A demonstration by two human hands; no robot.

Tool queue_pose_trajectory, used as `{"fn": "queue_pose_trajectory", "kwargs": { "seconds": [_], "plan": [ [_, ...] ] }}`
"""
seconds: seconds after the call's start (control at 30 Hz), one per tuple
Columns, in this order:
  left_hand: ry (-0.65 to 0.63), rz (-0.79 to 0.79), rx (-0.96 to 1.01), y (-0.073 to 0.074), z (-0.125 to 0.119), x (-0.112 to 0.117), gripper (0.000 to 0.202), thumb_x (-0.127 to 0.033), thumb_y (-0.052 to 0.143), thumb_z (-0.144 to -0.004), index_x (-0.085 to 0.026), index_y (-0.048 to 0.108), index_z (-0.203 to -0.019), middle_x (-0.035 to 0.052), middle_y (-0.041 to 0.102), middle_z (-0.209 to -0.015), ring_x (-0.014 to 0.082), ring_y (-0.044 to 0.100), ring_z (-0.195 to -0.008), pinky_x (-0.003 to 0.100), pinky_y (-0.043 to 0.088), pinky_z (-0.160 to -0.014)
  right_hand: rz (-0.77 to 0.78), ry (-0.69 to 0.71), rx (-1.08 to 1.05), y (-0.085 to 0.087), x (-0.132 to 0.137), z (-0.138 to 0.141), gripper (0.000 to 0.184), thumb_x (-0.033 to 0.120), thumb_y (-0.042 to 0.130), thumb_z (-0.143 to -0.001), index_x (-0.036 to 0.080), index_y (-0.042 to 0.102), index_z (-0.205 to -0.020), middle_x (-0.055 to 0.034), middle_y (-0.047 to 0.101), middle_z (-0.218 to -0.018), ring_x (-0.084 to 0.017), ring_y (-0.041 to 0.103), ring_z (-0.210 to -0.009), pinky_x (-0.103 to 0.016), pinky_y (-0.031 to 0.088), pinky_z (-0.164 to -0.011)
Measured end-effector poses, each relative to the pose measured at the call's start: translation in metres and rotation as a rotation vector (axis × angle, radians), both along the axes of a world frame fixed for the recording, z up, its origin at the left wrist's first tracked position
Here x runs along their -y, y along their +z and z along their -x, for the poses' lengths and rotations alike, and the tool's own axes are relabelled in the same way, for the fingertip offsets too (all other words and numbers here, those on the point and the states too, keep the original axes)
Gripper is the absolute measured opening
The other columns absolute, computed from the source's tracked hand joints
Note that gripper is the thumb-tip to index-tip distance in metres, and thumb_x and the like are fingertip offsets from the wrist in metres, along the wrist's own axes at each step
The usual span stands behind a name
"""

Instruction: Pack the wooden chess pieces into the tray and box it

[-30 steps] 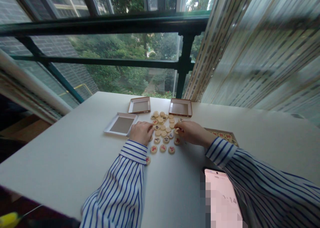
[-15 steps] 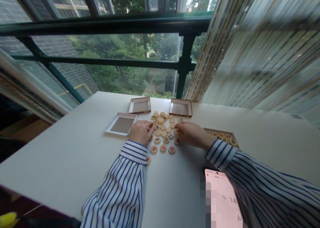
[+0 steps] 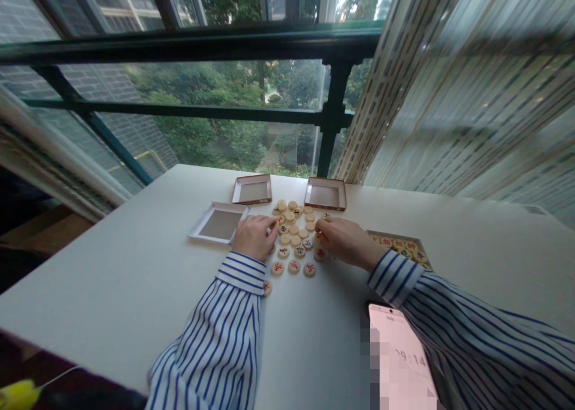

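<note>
Several round wooden chess pieces (image 3: pixel 294 236) with red and black characters lie in a cluster in the middle of the white table (image 3: pixel 112 278). My left hand (image 3: pixel 254 236) rests curled at the cluster's left edge, fingertips touching a piece. At the cluster's right edge my right hand (image 3: pixel 342 239) is curled, its fingertips pinched on a piece. Both arms wear blue-striped sleeves.
Two brown trays (image 3: pixel 252 190) (image 3: pixel 325 194) stand beyond the pieces, and a white tray (image 3: pixel 220 223) to the left. A box with several pieces (image 3: pixel 406 246) lies to the right behind my right wrist. A phone (image 3: pixel 398 356) lies at the near edge. Window and curtain stand behind the table.
My right hand has drawn slightly up and left along the cluster's edge. My left hand's fingers have shifted a little toward the pieces.
</note>
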State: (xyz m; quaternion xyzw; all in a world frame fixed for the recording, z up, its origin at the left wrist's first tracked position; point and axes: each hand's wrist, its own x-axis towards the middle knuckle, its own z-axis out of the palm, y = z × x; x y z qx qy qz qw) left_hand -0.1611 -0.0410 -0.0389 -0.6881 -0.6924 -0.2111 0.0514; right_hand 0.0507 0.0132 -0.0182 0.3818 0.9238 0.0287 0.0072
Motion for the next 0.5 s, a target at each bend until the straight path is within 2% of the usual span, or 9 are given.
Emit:
{"fn": "queue_pose_trajectory", "kwargs": {
  "seconds": [0.13,0.23,0.33,0.5],
  "plan": [
    [-0.023,-0.014,0.056,-0.001,0.002,0.000,0.024,-0.030,0.049,-0.080,-0.019,0.068,-0.091,0.0061,0.069,-0.093,0.0235,0.057,-0.088,0.037,0.040,-0.080,-0.008,-0.009,-0.008,0.000,0.000,-0.001,0.023,0.026,0.035,-0.088,0.017,0.056,-0.091,-0.0086,0.062,-0.089,-0.019,0.059,-0.077,-0.027,0.035,-0.058],
    [-0.065,-0.060,0.184,-0.002,0.003,-0.001,0.025,-0.030,0.050,-0.080,-0.018,0.069,-0.091,0.0061,0.069,-0.092,0.0214,0.059,-0.087,0.035,0.042,-0.082,-0.006,-0.031,-0.033,0.001,-0.001,-0.001,0.021,0.027,0.038,-0.086,0.018,0.056,-0.093,-0.0077,0.062,-0.092,-0.019,0.059,-0.080,-0.027,0.036,-0.059],
    [-0.066,-0.085,0.403,-0.002,0.004,-0.002,0.028,-0.035,0.054,-0.078,-0.017,0.069,-0.092,0.0072,0.069,-0.091,0.0189,0.060,-0.081,0.032,0.046,-0.077,-0.025,-0.033,-0.079,0.005,-0.001,0.000,0.022,0.027,0.037,-0.087,0.019,0.057,-0.094,-0.0075,0.062,-0.095,-0.019,0.059,-0.084,-0.027,0.037,-0.063],
    [0.022,-0.058,0.829,0.004,0.004,0.000,0.036,-0.041,0.062,-0.071,-0.013,0.070,-0.092,0.0086,0.070,-0.085,0.0181,0.061,-0.074,0.031,0.048,-0.070,-0.048,-0.011,-0.137,0.012,0.001,0.003,0.023,0.026,0.038,-0.087,0.019,0.057,-0.096,-0.0074,0.062,-0.094,-0.019,0.058,-0.082,-0.026,0.036,-0.064]
  ]
}}
